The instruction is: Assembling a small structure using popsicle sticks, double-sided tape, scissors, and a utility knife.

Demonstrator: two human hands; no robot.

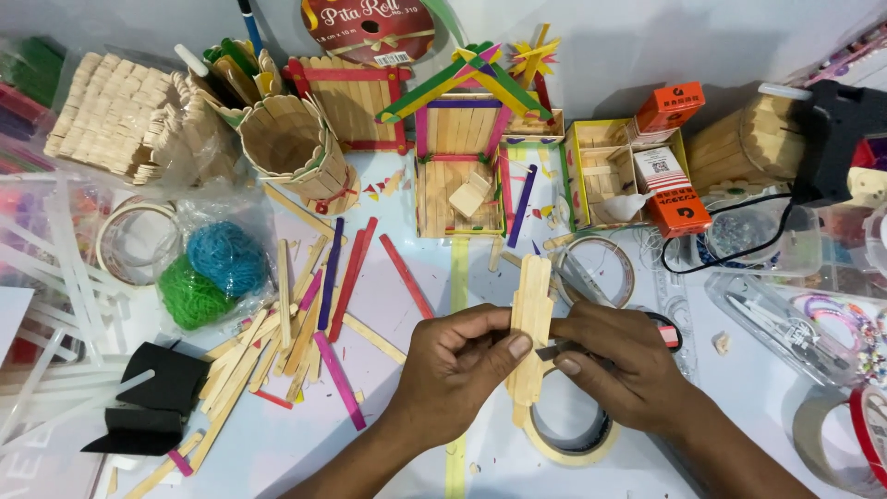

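Holding: a panel of plain wooden craft sticks (531,323), upright between both hands, over the surface (739,397)
Left hand (453,365): grip closed, thumb pressed on the panel's left edge, fingers curled behind
Right hand (614,360): grip closed on the panel's right edge; a small dark object shows at the fingertips, kind unclear
Step, judged: keeping the sticks flush; pinch evenly from both edges so no stick slides out of line
Below panel: tape roll (568,439), partly hidden
Left of panel: loose coloured sticks (323,305)
Above panel: small stick house (462,139)
Right of panel, well apart: glue gun (832,129)
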